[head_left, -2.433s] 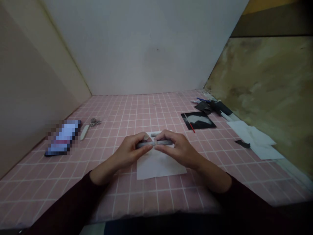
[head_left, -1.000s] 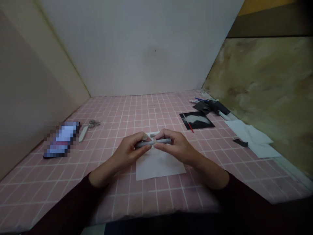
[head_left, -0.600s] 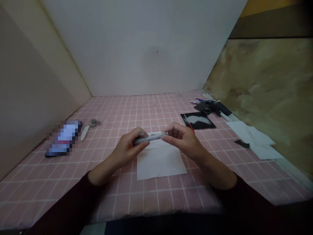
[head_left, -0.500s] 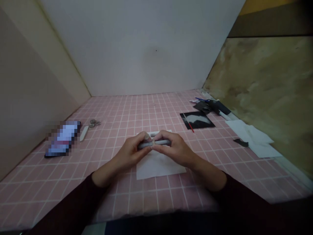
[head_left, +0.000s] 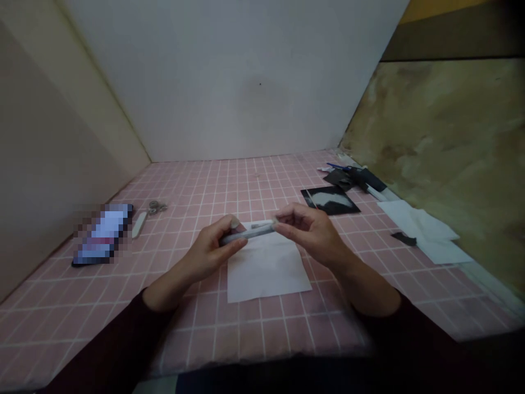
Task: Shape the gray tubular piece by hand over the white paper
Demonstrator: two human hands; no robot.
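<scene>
A slim grey rolled tube is held up slantwise, its right end a little higher. My left hand is closed around its left part, the thumb lying along the near side. At the right end, the fingertips of my right hand pinch the tube; whether they hold something small and pale there is too unclear to tell. Beneath both hands a white sheet of paper lies flat. A short grey piece shows just behind the tube, near the sheet's far edge.
On the left are a phone, a white strip and small metal items. To the right lie a black sheet with a pale patch, dark scraps and white papers. Walls bound the pink checked tablecloth.
My hands have moved apart; the right one has slid to the tube's right end and risen slightly. More of the tube and of the white sheet now shows.
</scene>
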